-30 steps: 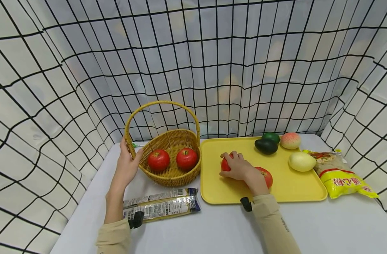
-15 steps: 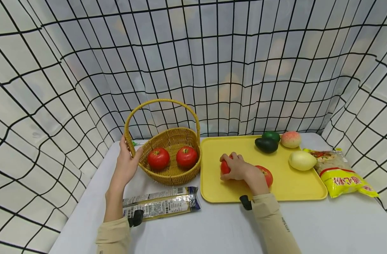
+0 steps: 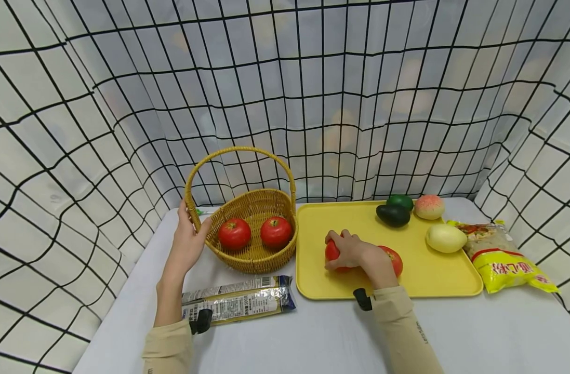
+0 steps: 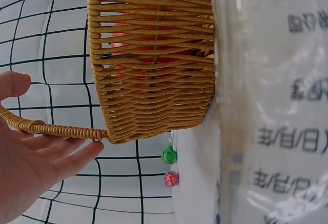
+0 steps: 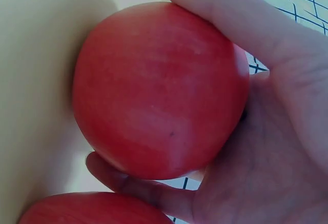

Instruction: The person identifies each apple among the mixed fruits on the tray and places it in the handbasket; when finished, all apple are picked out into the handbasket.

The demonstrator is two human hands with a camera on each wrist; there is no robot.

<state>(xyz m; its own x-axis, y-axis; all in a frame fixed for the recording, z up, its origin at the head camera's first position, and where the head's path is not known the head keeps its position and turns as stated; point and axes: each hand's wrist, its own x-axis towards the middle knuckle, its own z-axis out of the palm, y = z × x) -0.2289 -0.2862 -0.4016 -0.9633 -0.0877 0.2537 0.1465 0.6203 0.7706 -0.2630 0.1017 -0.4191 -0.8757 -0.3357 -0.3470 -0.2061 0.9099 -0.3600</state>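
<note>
My right hand [image 3: 355, 252] curls around a red apple [image 5: 159, 90] low over the left part of the yellow tray [image 3: 313, 283]. In the right wrist view the thumb lies on one side of it and the fingers on the other. Another red apple [image 3: 393, 261] sits on the tray, partly behind my right wrist. My left hand [image 3: 189, 241] is at the left side of the wicker basket's handle [image 4: 61, 130], which lies across its straight fingers with the thumb held apart. Two red apples [image 3: 234, 234] lie inside the wicker basket [image 3: 254, 266].
Two dark green avocados [image 3: 393, 215], a pinkish peach [image 3: 429, 207] and a pale yellow fruit [image 3: 446, 238] lie toward the tray's right. A yellow food bag [image 3: 504, 265] is beyond it. A long printed packet [image 3: 240, 301] lies before the basket. Black netting [image 3: 322, 114] surrounds the table.
My right hand has shifted slightly, its fingers lower around the apple, and more of the apple shows beneath the palm. The left hand and the basket stay in place.
</note>
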